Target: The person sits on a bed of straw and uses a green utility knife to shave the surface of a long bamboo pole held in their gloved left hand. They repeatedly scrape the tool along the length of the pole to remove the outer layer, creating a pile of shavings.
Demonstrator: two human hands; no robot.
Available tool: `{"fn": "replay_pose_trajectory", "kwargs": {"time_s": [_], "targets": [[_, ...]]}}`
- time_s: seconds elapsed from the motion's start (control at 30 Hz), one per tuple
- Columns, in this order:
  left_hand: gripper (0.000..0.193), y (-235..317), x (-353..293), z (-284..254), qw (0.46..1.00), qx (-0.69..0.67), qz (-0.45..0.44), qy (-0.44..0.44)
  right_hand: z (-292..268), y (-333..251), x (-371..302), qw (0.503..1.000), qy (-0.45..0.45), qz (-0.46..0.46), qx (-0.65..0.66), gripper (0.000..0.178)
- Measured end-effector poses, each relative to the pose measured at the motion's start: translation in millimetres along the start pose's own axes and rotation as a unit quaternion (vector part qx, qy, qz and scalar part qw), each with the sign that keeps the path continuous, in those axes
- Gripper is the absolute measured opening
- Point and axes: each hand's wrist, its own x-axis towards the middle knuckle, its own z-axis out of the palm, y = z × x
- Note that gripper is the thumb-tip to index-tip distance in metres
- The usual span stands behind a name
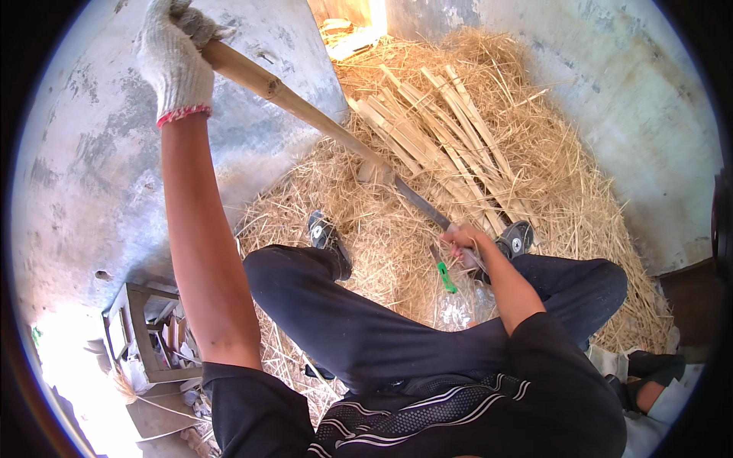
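My left hand [177,65], in a white knit glove with a red cuff edge, is closed round the upper end of a bamboo pole [305,111]. The pole slants down to the right over the straw. My bare right hand [467,240] is low between my knees, closed on the handle of a long dark-bladed knife [422,202]. Its blade points up and left to the pole's lower end; whether it cuts into the bamboo I cannot tell. Below that hand lies a small green-handled cutting tool [446,276]. Split bamboo strips [458,137] are heaped beyond.
Straw [305,198] covers the floor around my shoes [330,240]. Pale walls [611,99] rise on both sides. At the left stands a wooden box [145,336] with odds and ends inside. Part of another person [657,389] shows at the lower right.
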Motion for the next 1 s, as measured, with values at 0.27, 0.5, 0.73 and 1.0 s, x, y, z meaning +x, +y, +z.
{"fn": "replay_pose_trajectory", "kwargs": {"time_s": [0.27,0.5,0.73,1.0], "targets": [[0.029,-40,68,-37,0.956,-0.154,-0.099,-0.230,-48,-97,-83,0.875,0.379,-0.149,-0.260,0.042],[0.029,-35,38,-10,0.971,-0.105,-0.037,-0.213,5,-105,-91,0.820,0.403,-0.400,0.080,0.037],[0.024,-17,5,16,0.996,-0.012,0.000,-0.091,64,-110,-83,0.927,0.247,-0.269,-0.086,0.025],[0.020,-4,-16,33,0.997,0.049,0.025,-0.056,69,-95,-49,0.933,0.236,-0.170,-0.210,0.015]]}}
